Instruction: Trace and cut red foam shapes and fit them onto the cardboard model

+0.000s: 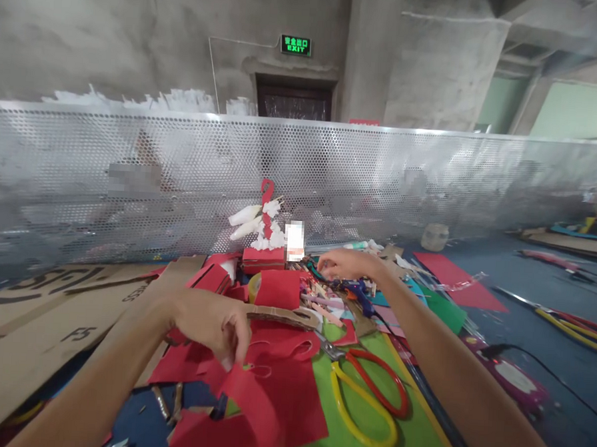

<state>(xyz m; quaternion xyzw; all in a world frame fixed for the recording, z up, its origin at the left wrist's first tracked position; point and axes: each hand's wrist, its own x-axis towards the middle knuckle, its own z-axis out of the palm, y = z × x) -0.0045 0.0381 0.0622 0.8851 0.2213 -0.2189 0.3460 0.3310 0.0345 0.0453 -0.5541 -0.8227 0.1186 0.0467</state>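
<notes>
My left hand [216, 322] pinches a curved strip of red paper [256, 405] between thumb and fingers, above a flat red sheet [304, 400]. My right hand [349, 263] reaches over a heap of small craft pieces at the back, its fingers bent downward; whatever they hold is hidden. Just below that hand lies a blue hot glue gun [357, 294]. Scissors with one red and one yellow handle [369, 404] rest on a green board [418, 430] between my arms. Beside my left hand is a cardboard strip [278, 314] with a curled end.
Large cardboard sheets [72, 332] cover the left. At the back, white flowers [271, 232] stand on a red box [264, 260] before a perforated metal screen [180, 184]. To the right are a red sheet [460, 282], a jar [434, 237], a purple device [511, 375] and another pair of scissors [563, 321].
</notes>
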